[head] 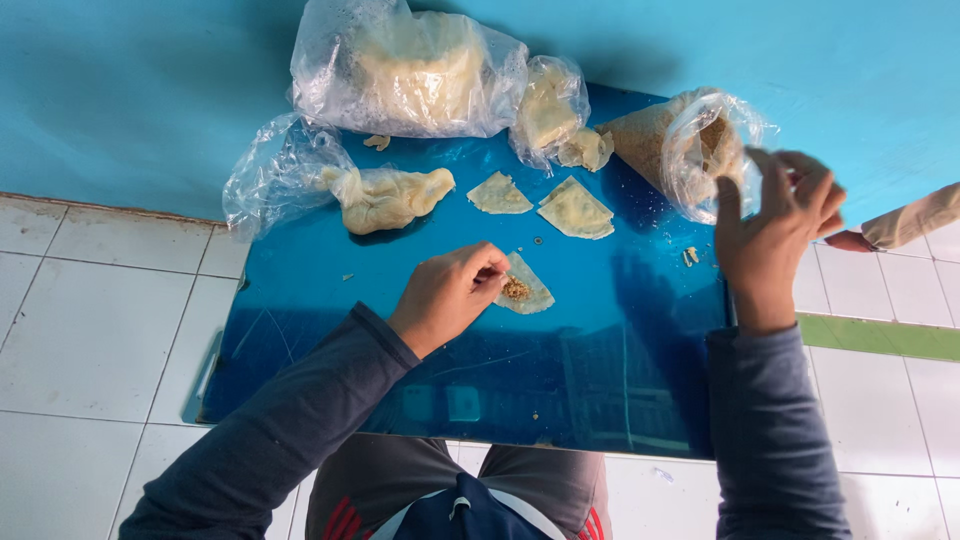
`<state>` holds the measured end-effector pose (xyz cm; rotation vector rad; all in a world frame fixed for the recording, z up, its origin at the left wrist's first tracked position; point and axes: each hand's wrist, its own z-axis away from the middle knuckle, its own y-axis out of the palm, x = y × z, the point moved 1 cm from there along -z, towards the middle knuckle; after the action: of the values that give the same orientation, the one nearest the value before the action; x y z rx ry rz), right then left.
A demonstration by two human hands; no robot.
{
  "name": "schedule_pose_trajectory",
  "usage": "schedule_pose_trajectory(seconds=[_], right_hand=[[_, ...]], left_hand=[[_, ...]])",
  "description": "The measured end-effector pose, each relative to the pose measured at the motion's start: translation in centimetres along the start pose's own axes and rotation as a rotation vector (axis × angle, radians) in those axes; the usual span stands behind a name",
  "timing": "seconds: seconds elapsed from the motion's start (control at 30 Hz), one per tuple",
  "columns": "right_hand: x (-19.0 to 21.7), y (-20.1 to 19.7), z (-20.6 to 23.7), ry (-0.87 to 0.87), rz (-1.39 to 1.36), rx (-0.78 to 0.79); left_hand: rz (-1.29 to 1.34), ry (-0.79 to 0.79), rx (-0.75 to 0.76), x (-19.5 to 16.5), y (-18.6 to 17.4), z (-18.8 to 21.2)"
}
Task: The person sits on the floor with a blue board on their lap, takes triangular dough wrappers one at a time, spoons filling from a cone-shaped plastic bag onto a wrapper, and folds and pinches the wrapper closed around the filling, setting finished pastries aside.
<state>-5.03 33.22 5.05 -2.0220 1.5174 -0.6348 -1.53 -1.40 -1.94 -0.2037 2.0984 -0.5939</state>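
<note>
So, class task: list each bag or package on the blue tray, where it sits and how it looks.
Large clear plastic bag: tray's far edge, bulging with pale sheets.
Small clear bag: just right of it, pale dough inside.
Open clear bag: far right corner, brown crumbly filling; right hand at its mouth.
Crumpled clear bag: far left, beside a dough lump.
No labels show.

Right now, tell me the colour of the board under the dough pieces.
Glossy blue board, reflecting the room; it shows best in the head view, the only one.
</note>
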Motion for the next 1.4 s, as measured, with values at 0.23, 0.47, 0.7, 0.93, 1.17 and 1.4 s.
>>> schedule_pose_trajectory(seconds=[0.23,0.47,0.7,0.93,1.17,1.4], right_hand=[[9.3,-0.5,1.9,-0.240,-0.707,0.792],[10.7,1.2,3.8,-0.325,-0.633,0.663],[11.1,1.6,4.8,-0.377,-0.509,0.580],[11.7,2.2,5.7,-0.250,-0.579,0.565],[12.4,2.5,5.9,-0.084,-0.808,0.550],[13.2,3.0,5.6,-0.088,-0.783,0.536]], left_hand=[[-0.043,-0.006,0.038,0.0,0.3,-0.1],[-0.123,0.035,0.079,0.0,0.6,-0.2],[-0.108,0.006,0.075,0.0,0.9,-0.3],[-0.111,0.029,0.111,0.9,1.6,-0.3],[-0.038,0.012,0.093,1.3,1.5,-0.2],[-0.050,0.007,0.092,1.2,1.6,-0.4]])
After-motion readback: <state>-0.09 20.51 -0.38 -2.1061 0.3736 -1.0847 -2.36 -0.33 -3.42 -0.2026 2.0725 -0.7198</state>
